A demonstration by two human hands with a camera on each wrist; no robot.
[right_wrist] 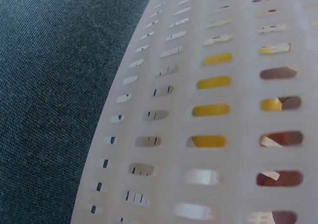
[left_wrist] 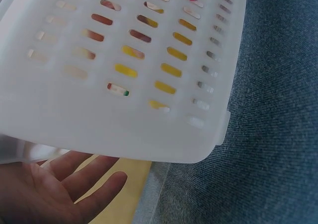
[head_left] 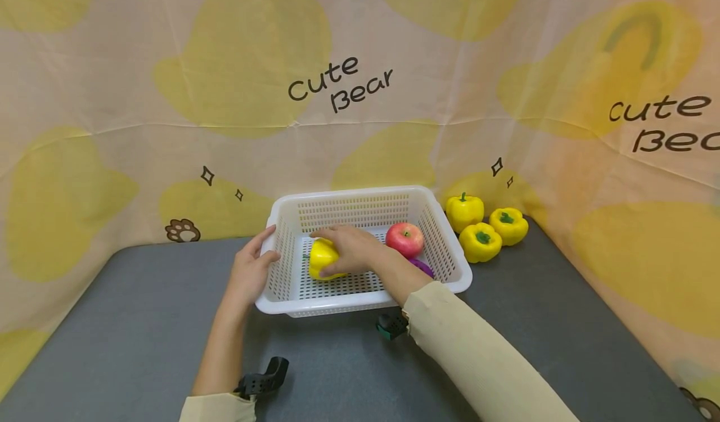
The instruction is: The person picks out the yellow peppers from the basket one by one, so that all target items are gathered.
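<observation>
A white perforated plastic basket (head_left: 360,302) stands on the dark table. Inside it, my right hand (head_left: 355,248) grips a yellow bell pepper (head_left: 320,261) from above, thumb on the near side and fingers on the far side. The pepper lies on its side, stem to the left. At the basket's left end, my left hand (head_left: 250,273) touches the rim with thumb and forefinger; in the left wrist view its other fingers (left_wrist: 102,196) stretch out loosely below the rim. Through the slots of the basket wall (right_wrist: 238,129) the right wrist view shows yellow patches and parts of the hand.
A red apple (head_left: 405,240) lies in the basket's right part. Beside it is a purple thing (head_left: 422,267), partly hidden by my right forearm. Several yellow bell peppers (head_left: 480,242) stand on the table right of the basket. A printed cloth (head_left: 253,53) hangs behind the table (head_left: 140,322).
</observation>
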